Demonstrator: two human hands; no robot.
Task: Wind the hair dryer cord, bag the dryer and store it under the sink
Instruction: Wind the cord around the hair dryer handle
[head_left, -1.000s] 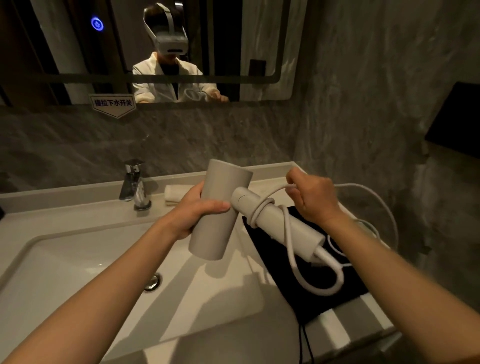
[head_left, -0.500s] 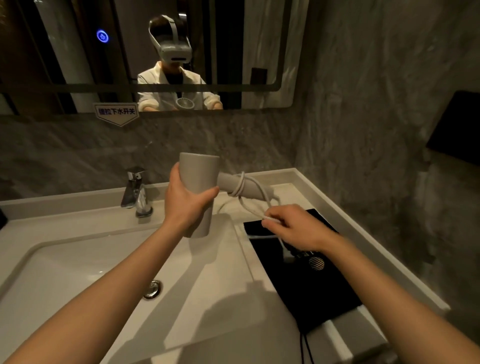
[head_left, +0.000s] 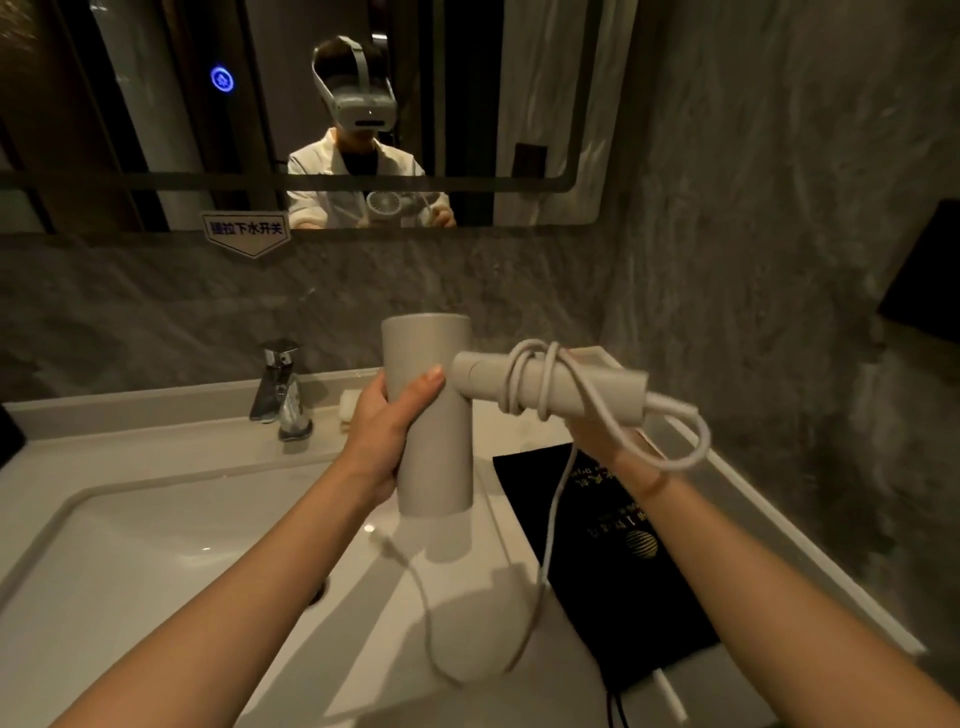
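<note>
- The left hand (head_left: 387, 431) was wrapped tight round the upright barrel of the hair dryer (head_left: 431, 415), thumb across its front.
- The right hand (head_left: 613, 441) sat under the sideways handle, mostly hidden; whether its fingers gripped the cord could not be told.
- The cord (head_left: 535, 384) circled the handle in a few turns, then looped off the end and hung down.
- Below lay a black bag (head_left: 613, 561), flat on the counter (head_left: 727, 499) beside the sink (head_left: 156, 545).
</note>
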